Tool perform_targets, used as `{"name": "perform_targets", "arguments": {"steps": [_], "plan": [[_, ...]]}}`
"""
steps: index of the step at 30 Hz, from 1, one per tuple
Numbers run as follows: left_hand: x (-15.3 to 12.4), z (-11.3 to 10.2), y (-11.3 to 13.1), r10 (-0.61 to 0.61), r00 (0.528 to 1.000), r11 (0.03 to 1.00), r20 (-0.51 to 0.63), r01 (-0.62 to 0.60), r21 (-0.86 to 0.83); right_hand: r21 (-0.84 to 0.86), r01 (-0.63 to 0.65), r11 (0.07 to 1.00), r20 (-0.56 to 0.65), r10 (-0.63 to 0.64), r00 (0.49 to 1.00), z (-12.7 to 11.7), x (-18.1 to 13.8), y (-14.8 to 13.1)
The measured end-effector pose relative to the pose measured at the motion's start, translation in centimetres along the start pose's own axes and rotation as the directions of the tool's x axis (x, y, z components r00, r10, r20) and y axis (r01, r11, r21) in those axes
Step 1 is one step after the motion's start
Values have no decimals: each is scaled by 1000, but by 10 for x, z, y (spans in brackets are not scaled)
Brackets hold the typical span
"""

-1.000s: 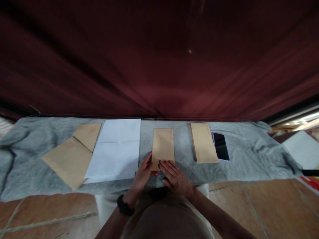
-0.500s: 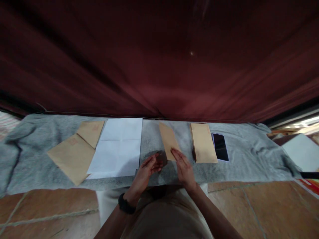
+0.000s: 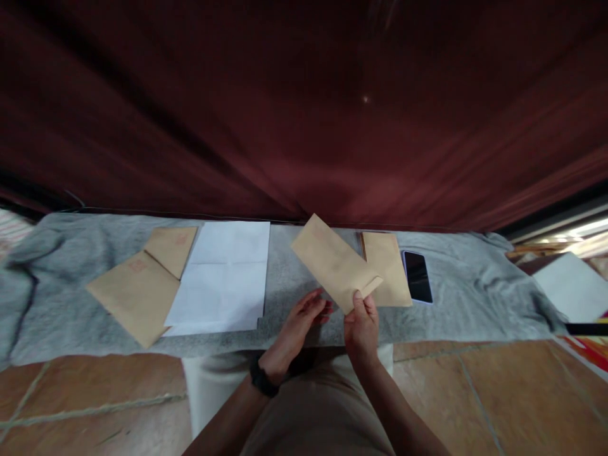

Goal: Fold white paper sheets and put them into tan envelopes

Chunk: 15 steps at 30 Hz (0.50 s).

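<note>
My right hand [image 3: 361,324] pinches the near corner of a brown envelope [image 3: 332,261] and holds it tilted above the grey cloth [image 3: 456,304]. My left hand [image 3: 299,323], a black band on its wrist, hovers just left of the envelope with its fingers stretched toward it, holding nothing. A stack of brown envelopes [image 3: 392,269] lies right behind the raised one. A white sheet of paper [image 3: 223,275] lies flat to the left of my hands.
Two more brown envelopes [image 3: 142,282] overlap at the left of the cloth. A dark phone [image 3: 417,276] lies right of the stack. A dark red curtain [image 3: 304,114] hangs behind. Brown floor tiles [image 3: 498,392] run along the near side; white paper [image 3: 572,285] sits far right.
The envelope that lay flat under both hands has been lifted off the cloth by my right hand and turned slantwise. My left hand has let go and moved slightly right.
</note>
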<state>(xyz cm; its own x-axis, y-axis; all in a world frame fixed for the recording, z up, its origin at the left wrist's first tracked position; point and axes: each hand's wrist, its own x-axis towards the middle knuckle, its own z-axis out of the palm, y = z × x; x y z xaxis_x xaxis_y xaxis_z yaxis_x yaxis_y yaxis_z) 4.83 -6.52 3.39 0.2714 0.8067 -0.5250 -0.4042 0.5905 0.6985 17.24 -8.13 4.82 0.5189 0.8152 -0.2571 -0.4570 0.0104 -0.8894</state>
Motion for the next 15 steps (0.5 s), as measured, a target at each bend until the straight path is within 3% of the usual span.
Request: {"name": "perform_targets", "arguments": {"steps": [3,6,11,15], "plan": [[3,8,1,61,998,998,22,-62,22,18,-78,997,12,78,997,0,2,7],[12,7,2,165,986,983,-32,-162,86,39,-156,987,42,154,987,-3,5,17],[32,-21,9,275,956,924,-100,-234,302,55,-280,958,58,277,959,-20,14,35],[44,-44,20,266,962,875,-55,-217,432,60,-302,951,19,302,953,-34,26,45]]}}
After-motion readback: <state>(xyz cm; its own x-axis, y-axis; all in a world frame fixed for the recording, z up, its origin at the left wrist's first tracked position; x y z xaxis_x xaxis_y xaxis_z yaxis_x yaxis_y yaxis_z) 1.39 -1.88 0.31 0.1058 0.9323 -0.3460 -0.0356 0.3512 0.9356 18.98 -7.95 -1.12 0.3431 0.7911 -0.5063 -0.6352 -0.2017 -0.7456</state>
